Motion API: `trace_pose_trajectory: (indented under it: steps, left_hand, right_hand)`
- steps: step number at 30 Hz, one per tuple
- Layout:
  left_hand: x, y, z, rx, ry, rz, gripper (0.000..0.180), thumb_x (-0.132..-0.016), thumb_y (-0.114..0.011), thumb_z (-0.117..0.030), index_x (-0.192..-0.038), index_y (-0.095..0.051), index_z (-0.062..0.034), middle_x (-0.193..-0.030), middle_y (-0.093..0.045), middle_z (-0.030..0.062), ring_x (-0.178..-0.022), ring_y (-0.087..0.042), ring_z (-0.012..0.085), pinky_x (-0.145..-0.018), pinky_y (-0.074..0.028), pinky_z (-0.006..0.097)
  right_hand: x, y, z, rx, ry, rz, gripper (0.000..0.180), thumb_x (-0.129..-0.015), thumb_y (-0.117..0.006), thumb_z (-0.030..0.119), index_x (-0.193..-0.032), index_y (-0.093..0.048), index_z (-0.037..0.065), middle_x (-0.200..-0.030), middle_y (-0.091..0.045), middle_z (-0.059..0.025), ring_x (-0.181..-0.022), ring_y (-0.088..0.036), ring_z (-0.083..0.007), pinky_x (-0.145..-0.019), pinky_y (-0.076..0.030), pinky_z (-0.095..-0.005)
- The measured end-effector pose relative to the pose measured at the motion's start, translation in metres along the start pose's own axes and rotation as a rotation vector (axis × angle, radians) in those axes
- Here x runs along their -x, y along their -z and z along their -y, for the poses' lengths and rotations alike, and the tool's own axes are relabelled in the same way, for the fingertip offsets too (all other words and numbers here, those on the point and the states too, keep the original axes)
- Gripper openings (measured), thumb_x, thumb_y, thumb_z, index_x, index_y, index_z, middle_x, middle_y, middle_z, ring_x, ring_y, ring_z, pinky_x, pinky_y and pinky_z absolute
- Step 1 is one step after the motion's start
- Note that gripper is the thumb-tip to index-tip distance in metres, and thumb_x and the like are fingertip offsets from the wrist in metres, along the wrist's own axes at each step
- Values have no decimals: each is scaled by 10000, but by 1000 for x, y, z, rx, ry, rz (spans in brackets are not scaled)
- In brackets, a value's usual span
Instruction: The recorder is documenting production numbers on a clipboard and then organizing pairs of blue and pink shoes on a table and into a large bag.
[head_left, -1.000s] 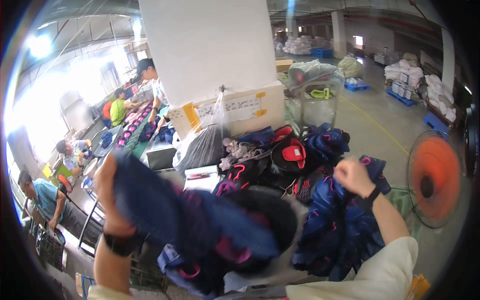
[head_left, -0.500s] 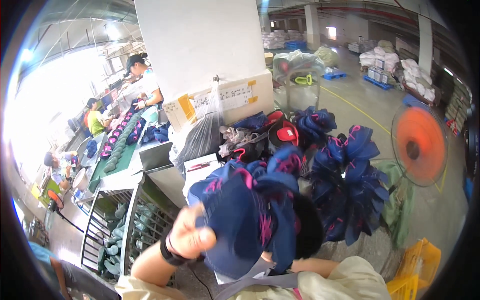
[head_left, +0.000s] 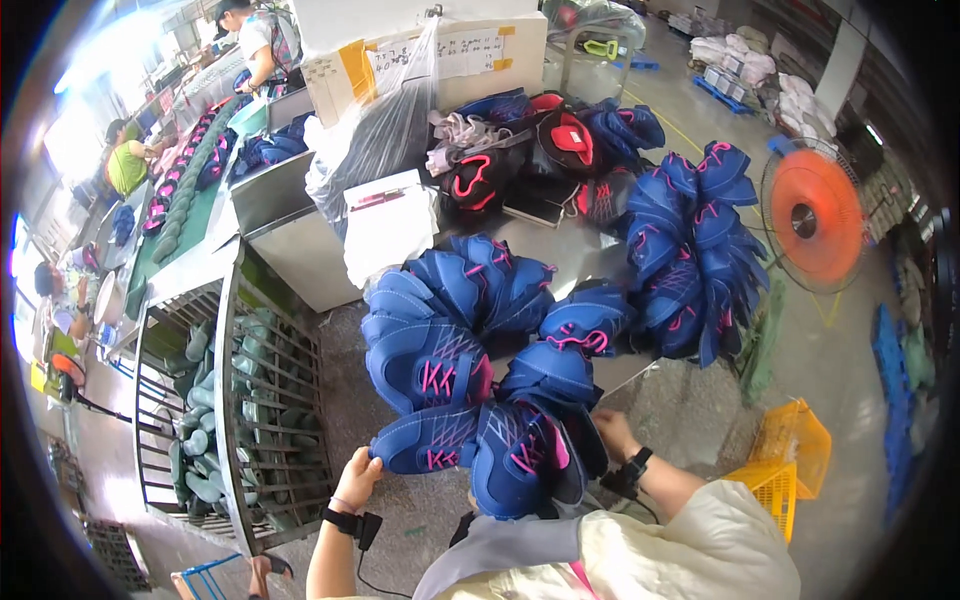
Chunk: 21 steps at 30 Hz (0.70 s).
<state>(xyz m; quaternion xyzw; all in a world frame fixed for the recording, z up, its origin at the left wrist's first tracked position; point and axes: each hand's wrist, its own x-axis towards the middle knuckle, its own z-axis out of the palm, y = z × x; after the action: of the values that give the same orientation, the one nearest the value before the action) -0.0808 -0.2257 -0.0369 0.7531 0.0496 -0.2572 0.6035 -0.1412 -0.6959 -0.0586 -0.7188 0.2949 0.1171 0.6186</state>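
Blue shoe uppers with pink laces lie in a curved, overlapping row on the table in front of me. My left hand (head_left: 357,478) is closed on the toe of one blue shoe upper (head_left: 425,440) at the row's near left end. Beside it, another blue shoe upper (head_left: 510,465) hangs over the near table edge, its dark lining turned to the right. My right hand (head_left: 617,437) is closed at the dark rim of that second upper; its fingertips are partly hidden. A second bunch of blue uppers (head_left: 690,260) is fanned out at the right.
Black-and-red shoes (head_left: 570,145) and a plastic bag (head_left: 375,150) lie at the back, near a white paper stack (head_left: 390,225). A metal rack (head_left: 235,400) of green shoe lasts stands left. An orange fan (head_left: 812,215) and yellow crate (head_left: 790,460) are right. Co-workers sit along a conveyor (head_left: 215,215).
The uppers that were raised in front of me have come down onto the table edge. My left hand has moved lower, to a toe, and my right hand has come into view. The view has tilted down.
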Motion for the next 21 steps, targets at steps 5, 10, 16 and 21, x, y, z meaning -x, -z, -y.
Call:
trace_pose_trajectory:
  steps: [5,10,16,21]
  left_hand:
    - [-19,-36,-14,288,94,-83,358,-919,-471,-257,-1176,-386,-22,-1082,-477,83,-947,-523,208,-658,-561,427]
    - [-34,-62,-90,341,-158,49,691,-742,-712,-191,-1263,-279,-60,-1076,-496,122,-917,-570,228,-637,-555,348]
    - [-59,-66,-108,44,-382,-59,531,-637,-727,24,-1089,-454,-34,-875,-536,18,-766,-536,99,-659,-468,232]
    - [-83,-84,-139,-231,-858,-202,551,-574,-724,77,-1052,-480,-50,-1090,-491,97,-975,-488,175,-834,-407,275]
  right_hand:
    - [-26,30,28,101,609,-162,311,-894,-509,247,-1067,-582,-1,-991,-624,-129,-949,-582,-178,-834,-439,-290]
    - [-45,15,34,35,395,239,724,-866,-491,509,-1331,-333,-22,-1315,-423,-156,-1218,-386,-231,-1023,-285,-337]
    - [27,27,56,-321,-156,328,304,-850,-608,320,-968,-503,60,-583,-504,0,-374,-451,-87,-304,-270,-201]
    - [51,18,55,-184,-171,532,271,-884,-563,278,-1002,-497,44,-686,-566,-41,-489,-567,-136,-387,-375,-210]
